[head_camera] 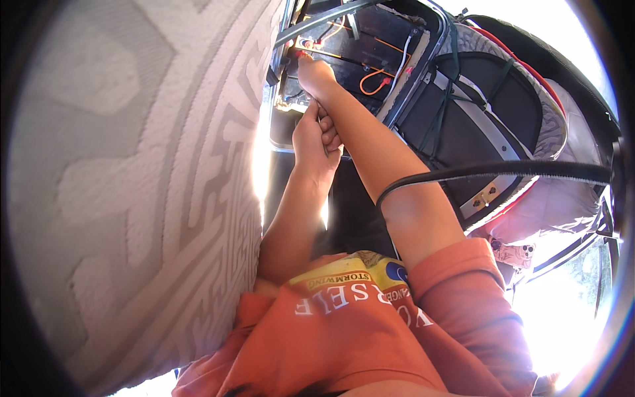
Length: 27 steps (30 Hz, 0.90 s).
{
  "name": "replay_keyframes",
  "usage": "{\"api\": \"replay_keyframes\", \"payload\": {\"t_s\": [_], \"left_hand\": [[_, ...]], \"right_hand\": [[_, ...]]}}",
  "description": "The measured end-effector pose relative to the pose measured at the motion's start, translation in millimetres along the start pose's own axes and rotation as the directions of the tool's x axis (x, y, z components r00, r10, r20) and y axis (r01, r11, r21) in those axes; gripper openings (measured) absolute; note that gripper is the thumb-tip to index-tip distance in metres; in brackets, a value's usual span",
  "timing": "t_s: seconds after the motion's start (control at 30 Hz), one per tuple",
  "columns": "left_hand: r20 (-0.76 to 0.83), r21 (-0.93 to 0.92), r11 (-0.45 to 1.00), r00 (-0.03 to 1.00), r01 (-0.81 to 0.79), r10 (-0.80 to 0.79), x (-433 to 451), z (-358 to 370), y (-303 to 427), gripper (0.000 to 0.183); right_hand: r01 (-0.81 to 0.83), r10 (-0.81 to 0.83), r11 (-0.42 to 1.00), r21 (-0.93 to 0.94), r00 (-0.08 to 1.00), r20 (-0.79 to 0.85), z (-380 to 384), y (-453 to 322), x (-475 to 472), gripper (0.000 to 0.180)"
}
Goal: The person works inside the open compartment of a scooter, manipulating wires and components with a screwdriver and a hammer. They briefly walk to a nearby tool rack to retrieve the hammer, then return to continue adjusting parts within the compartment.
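Observation:
Inside an open compartment, black batteries [364,49] with orange edging sit side by side. My right hand [316,75] reaches over them, its fingertips at a red terminal cover [301,53]; what the fingers grip is hidden behind the hand. Just below it, near my right wrist, my left hand [317,131] is curled around a thin object, of which only a narrow grey sliver shows between fingers and palm. An orange cable [366,83] loops over the batteries to a red terminal boot. Beside it runs a white cable [404,57].
A large patterned plush cushion [124,188] fills the left side. At right stands a tipped-up seat's black underside [476,109] with a metal strip. A black trim strip [496,172] crosses over my right forearm. A phone [516,254] lies farther right. A metal bar [327,19] spans the compartment.

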<state>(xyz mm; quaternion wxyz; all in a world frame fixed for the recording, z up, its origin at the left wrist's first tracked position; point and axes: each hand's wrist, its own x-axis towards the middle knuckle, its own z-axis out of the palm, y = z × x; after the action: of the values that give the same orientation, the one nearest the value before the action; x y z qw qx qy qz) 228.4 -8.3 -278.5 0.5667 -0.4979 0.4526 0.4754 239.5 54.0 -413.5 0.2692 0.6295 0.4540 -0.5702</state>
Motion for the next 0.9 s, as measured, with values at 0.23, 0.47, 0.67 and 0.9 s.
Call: {"api": "replay_keyframes", "payload": {"t_s": [0.23,0.47,0.67,0.9], "left_hand": [[0.096,-0.066,0.996,0.994,0.064,-0.057,15.8,-4.3,22.5,0.032],[0.006,-0.04,0.996,0.997,0.075,-0.075,7.9,11.2,41.0,0.035],[0.107,-0.051,0.992,0.988,0.113,-0.107,23.6,-3.1,31.3,0.04],[-0.057,0.128,0.992,0.998,0.004,0.003,19.0,18.3,21.2,0.043]], "right_hand": [[0.048,-0.04,0.961,-0.271,0.999,0.035,6.2,-13.1,18.6,0.032],[-0.412,0.42,0.795,0.446,0.903,0.085,18.2,-17.3,26.9,0.051],[-0.126,0.108,0.976,-0.176,0.988,-0.108,29.2,0.5,46.9,0.034],[-0.18,0.19,0.976,-0.12,0.979,0.075,10.5,-6.1,46.7,0.047]]}}
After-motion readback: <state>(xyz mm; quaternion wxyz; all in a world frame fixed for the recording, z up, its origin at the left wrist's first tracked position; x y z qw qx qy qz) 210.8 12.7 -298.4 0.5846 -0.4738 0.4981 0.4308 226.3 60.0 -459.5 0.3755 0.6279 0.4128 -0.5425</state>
